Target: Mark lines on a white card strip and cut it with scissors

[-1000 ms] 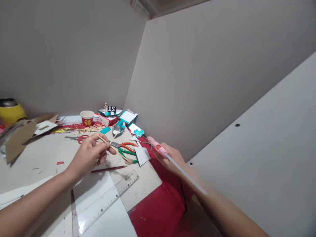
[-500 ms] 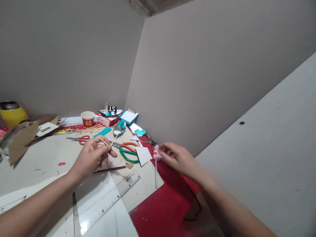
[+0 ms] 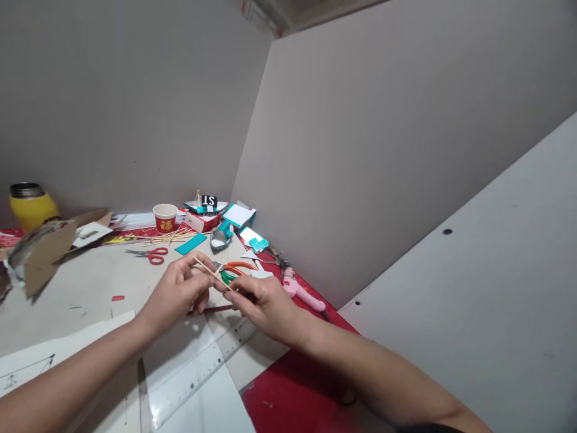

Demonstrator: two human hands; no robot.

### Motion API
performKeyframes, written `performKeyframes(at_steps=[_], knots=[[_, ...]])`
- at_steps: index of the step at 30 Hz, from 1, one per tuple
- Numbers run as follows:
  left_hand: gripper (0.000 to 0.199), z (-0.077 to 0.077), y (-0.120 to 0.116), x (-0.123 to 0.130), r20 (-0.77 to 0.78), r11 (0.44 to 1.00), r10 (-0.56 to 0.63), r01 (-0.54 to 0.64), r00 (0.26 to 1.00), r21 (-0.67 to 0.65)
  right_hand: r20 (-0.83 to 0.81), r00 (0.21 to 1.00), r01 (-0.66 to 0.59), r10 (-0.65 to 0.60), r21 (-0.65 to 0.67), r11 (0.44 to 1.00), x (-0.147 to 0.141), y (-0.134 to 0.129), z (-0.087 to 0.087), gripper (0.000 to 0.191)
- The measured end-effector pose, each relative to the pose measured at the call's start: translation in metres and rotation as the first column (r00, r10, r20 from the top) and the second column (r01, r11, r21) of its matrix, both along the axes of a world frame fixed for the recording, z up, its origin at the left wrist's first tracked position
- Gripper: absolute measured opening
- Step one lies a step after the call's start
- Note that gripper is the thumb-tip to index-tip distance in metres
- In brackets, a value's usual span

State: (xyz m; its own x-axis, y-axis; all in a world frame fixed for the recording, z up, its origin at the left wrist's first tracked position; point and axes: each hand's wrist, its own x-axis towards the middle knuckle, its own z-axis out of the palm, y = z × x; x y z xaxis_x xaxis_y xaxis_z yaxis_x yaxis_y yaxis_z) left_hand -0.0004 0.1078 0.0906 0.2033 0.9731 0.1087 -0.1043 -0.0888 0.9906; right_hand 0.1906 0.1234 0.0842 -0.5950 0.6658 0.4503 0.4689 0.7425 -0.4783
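Observation:
Between my two hands is a thin wooden stick point(image 3: 205, 264), slanting down to the right, with a short second stick crossing it. My left hand point(image 3: 183, 285) pinches it around the crossing. The fingers of my right hand point(image 3: 264, 300) are closed at its lower right end. Just behind the hands, scissors with orange and green handles point(image 3: 241, 264) lie partly hidden. A pink glue gun point(image 3: 303, 293) rests on the red surface, right of my right hand. Under my wrists lies a clear ruler point(image 3: 193, 385) on white sheets.
Small red scissors point(image 3: 155, 255), a teal strip point(image 3: 190, 243) and loose wooden sticks point(image 3: 174, 236) lie farther back. A red and white paper cup point(image 3: 165, 218), a small model boat point(image 3: 206, 206) and a yellow container point(image 3: 33, 207) stand near the wall. Cut cardboard point(image 3: 49, 255) is at left.
My right hand has left the glue gun and moved left to the stick's end. The glue gun now lies with its handle pointing right. My left hand still holds the sticks.

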Motion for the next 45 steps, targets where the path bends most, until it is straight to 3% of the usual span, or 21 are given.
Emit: performKeyframes(at_steps=[8,16,34,38,45], knots=[[0.019,0.004,-0.001,0.000,-0.053,0.997,-0.059,0.056,0.997,-0.056,-0.059,0.998,0.027,-0.030,-0.054,0.998,0.008,-0.002,-0.002,0.018],[0.027,0.005,0.000,-0.001,-0.020,0.993,-0.104,0.102,0.994,-0.055,-0.055,0.998,0.021,-0.034,-0.220,0.975,0.011,-0.006,0.006,0.027],[0.034,0.004,-0.001,-0.001,-0.082,0.996,-0.093,0.094,0.992,0.001,-0.008,1.000,0.010,-0.012,-0.254,0.967,0.011,-0.001,0.003,0.030],[0.039,0.003,0.000,-0.001,-0.079,0.995,-0.096,0.096,0.992,-0.007,-0.040,0.999,-0.004,-0.010,-0.355,0.935,0.011,-0.002,0.005,0.031],[0.047,0.003,0.000,0.000,-0.072,0.996,-0.089,0.090,0.993,0.008,-0.155,0.987,-0.070,-0.028,-0.591,0.804,0.009,0.001,0.005,0.031]])
